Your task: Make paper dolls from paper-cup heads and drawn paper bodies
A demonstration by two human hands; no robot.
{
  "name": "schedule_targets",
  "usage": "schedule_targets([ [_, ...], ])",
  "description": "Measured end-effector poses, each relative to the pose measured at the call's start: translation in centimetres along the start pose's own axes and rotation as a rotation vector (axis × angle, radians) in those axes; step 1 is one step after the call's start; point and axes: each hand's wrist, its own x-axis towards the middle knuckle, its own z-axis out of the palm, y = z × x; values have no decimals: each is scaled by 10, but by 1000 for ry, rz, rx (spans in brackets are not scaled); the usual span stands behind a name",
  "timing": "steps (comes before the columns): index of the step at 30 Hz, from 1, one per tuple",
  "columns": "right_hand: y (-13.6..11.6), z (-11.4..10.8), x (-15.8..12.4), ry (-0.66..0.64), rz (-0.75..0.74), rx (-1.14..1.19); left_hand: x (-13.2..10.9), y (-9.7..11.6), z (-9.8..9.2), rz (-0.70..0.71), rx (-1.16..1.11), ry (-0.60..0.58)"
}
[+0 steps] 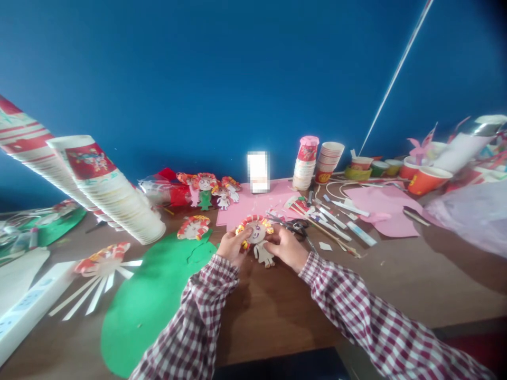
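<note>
Paper figure (257, 236), one: held at the centre of the scene, above the near edge of the tabletop (253, 322), between both hands. Left hand (233, 244): fingers clamped on the left side of the head, thumb over the face. Right hand (292, 249): thumb against the body just below the head; its other fingers are partly hidden, so whether they pinch cannot be told. Handling, as judged: head best kept flat and steady by its rim, body squared beneath it, pressure light at the join, curls left uncrushed. Material: thin card or paper; pale round head with drawn smile, ring of red, white and yellow curls, flat pale body with cut-out limbs. Green sheet (134, 322), left: matte, round-edged. Fringed piece (99, 264), far left of it: patterned cap, stiff white strips splayed fan-wise. Cup stack (114, 187), left: leaning, ridged by nested rims. Pink sheet (240, 207), far: smooth, flat. Scissors (299, 227), just right of the hands: dark handles. Tabletop: brown, wood-like.
</note>
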Motion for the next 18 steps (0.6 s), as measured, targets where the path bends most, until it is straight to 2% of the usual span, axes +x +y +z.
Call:
schedule_targets([
  [18,-3,1,0,-12,14,67,6,-8,-4,19,19,-53],
])
